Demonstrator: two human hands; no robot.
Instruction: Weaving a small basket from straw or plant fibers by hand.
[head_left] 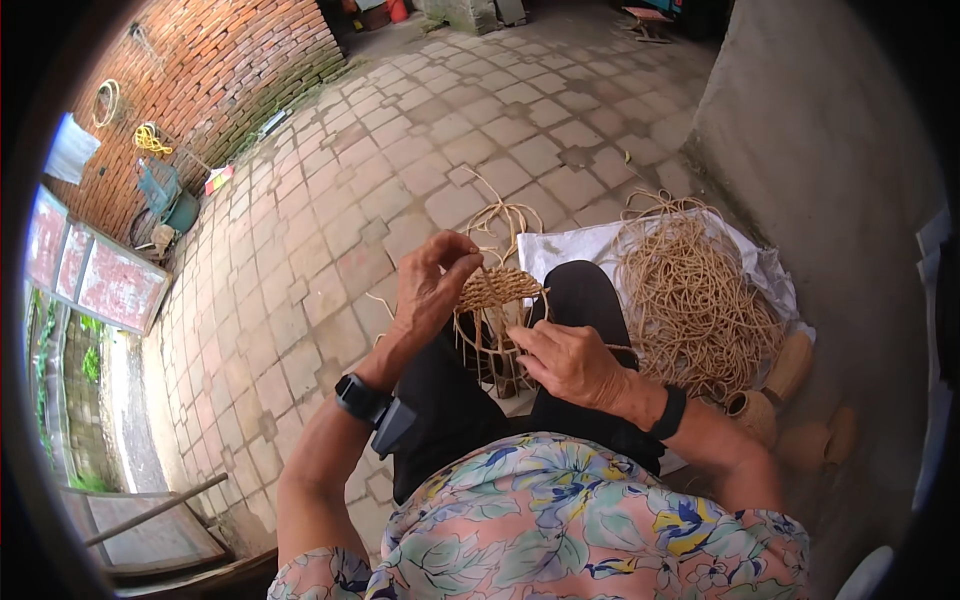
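Woven pc. (503, 287) pt. hidden b/h R hand (572, 364)

No legible text, labels, numbers, signs

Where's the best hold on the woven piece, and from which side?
Probably its dense band, at the right end, from the far right: the left hand crowds the left end, the right hand is below, and the lower strands stand apart.

Wide passage over paved floor (290, 280), left of left fingers (462, 262). Ahead, loose strands (500, 212) curl beyond woven piece (500, 288), which fills gap toward right fingers (535, 343). Rightward, knee (580, 290), then tangled rope pile (695, 305), grey wall (830, 180) obstruct.
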